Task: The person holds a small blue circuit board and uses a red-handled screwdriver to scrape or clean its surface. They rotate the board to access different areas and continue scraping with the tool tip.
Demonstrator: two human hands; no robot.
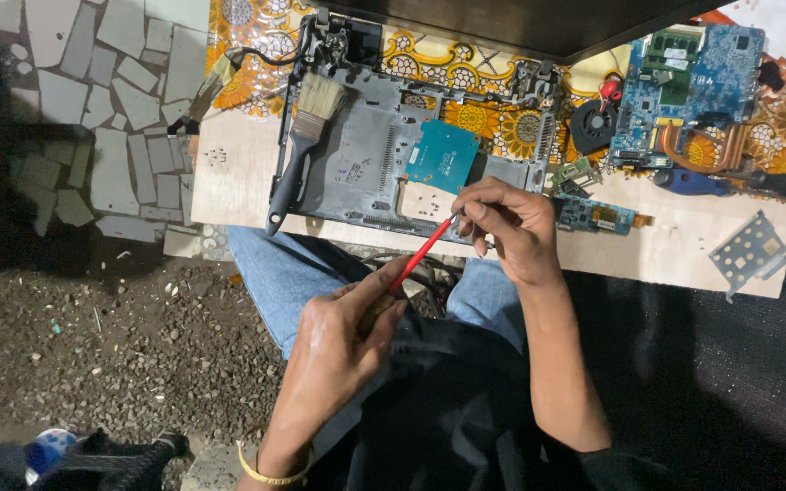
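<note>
Red-shafted, the thin screwdriver (422, 253) is pinched at its tip end by the right hand (507, 227) and gripped at the handle by the left hand (352, 336), at six o'clock of the stripped laptop chassis (366, 155). A slip could gouge the teal circuit board (445, 155), or scatter the tiny screws (420, 211) off the plywood board (675, 245).

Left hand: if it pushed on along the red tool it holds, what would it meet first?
Probably the right hand, whose fingers pinch the red tool's tip; just beyond lies the laptop base. Depth is unclear.
</note>
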